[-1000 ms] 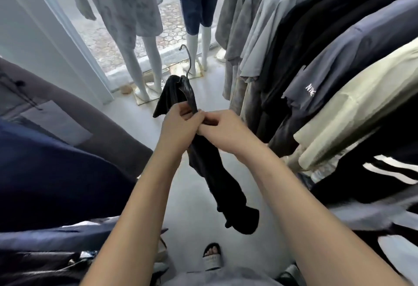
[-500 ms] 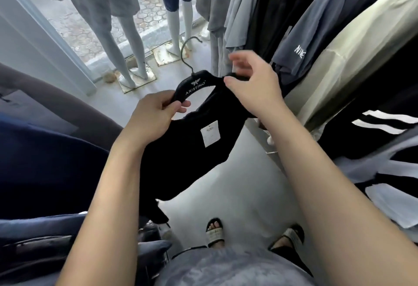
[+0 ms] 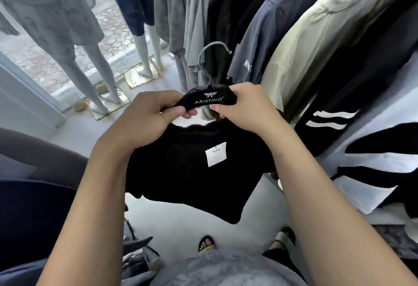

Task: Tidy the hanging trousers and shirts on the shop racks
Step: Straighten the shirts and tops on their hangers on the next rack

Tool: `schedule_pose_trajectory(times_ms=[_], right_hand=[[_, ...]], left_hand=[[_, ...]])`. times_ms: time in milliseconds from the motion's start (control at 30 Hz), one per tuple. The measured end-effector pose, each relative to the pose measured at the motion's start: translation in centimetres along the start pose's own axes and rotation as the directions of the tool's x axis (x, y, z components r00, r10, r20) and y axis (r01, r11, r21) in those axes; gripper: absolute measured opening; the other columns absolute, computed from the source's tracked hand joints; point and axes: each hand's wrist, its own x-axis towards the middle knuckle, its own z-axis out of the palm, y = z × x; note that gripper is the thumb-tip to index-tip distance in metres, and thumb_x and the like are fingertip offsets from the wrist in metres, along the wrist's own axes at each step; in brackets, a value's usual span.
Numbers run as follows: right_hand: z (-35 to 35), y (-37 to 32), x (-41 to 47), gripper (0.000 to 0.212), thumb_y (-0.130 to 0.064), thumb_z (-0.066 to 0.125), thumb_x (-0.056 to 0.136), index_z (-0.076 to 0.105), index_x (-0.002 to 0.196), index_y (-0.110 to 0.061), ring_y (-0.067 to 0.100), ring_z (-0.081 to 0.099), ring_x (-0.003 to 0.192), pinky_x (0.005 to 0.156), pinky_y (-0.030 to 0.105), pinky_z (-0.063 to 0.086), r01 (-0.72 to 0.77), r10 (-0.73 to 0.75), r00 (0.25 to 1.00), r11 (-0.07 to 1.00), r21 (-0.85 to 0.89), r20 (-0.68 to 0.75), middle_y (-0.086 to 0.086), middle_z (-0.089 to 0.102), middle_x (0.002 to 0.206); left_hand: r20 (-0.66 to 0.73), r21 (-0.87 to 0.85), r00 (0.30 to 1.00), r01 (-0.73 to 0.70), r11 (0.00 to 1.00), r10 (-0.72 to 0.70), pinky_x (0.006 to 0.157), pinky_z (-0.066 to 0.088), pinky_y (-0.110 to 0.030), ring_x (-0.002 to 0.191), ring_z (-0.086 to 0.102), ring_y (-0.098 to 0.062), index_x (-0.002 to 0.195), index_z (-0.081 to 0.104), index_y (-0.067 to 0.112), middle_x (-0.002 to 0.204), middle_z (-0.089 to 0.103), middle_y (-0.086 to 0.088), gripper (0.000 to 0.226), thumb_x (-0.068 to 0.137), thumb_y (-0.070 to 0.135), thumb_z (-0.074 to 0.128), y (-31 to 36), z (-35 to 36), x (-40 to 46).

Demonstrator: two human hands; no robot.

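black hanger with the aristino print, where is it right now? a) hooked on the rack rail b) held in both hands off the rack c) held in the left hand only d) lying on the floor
b: the black hanger is gripped at one end by the left hand and at the other by the right hand, its metal hook free in the air.

Left grip (image 3: 148, 117), right grip (image 3: 243, 107), seemingly curled
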Motion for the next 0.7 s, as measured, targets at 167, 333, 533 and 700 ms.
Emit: schedule_pose_trajectory(times_ms=[167, 333, 533, 700], right_hand=[[-3.4, 1.6, 0.0, 0.028, -0.043, 0.077, 0.073, 0.070, 0.097, -0.030, 0.008, 0.064, 0.090, 0.088, 0.038, 0.051, -0.034, 0.038, 0.987, 0.999, 0.026, -0.157, -0.013, 0.068, 0.084], [-7.1, 3.6, -0.8, 0.084, -0.053, 0.081, 0.062, 0.047, 0.136, -0.033, 0.020, 0.049, 0.124, 0.105, 0.044, 0.040, -0.166, 0.143, 0.900, 0.986, -0.020, -0.412, -0.003, 0.055, 0.130], [-9.6, 4.1, -2.0, 0.060, -0.050, 0.079, 0.071, 0.056, 0.122, -0.029, 0.003, 0.063, 0.098, 0.081, 0.019, 0.049, -0.222, 0.396, 0.794, 0.895, 0.387, -0.461, -0.012, 0.064, 0.109], [-12.2, 5.4, -1.3, 0.024, -0.032, 0.070, 0.086, 0.068, 0.109, -0.028, 0.010, 0.072, 0.091, 0.092, 0.040, 0.056, -0.175, 0.413, 0.877, 0.752, 0.636, -0.247, -0.003, 0.076, 0.096]], left_hand=[[0.007, -0.037, 0.998, -0.070, 0.997, 0.070, 0.089, 0.052, -0.036, 0.088, 0.069, -0.004, 0.097, 0.072, 0.025, 0.086, 0.075, 0.011, 0.027, 0.094, 0.007, 0.053, 2.9, 1.8, 2.8], [-0.008, -0.030, 0.984, -0.179, 0.983, 0.179, 0.071, 0.053, -0.020, 0.072, 0.067, 0.002, 0.094, 0.070, 0.018, 0.077, 0.070, 0.020, 0.024, 0.094, 0.004, 0.050, 6.4, 4.1, 5.7], [-0.067, 0.024, 0.964, -0.255, 0.967, 0.256, 0.057, 0.046, -0.014, 0.059, 0.062, 0.005, 0.088, 0.065, 0.004, 0.068, 0.068, 0.007, 0.014, 0.093, 0.007, 0.052, 10.5, 6.8, 9.8], [-0.078, 0.049, 0.961, -0.262, 0.964, 0.265, 0.060, 0.048, -0.022, 0.059, 0.063, -0.006, 0.089, 0.064, 0.003, 0.072, 0.068, -0.011, 0.015, 0.092, 0.014, 0.056, 12.8, 7.5, 12.7]])
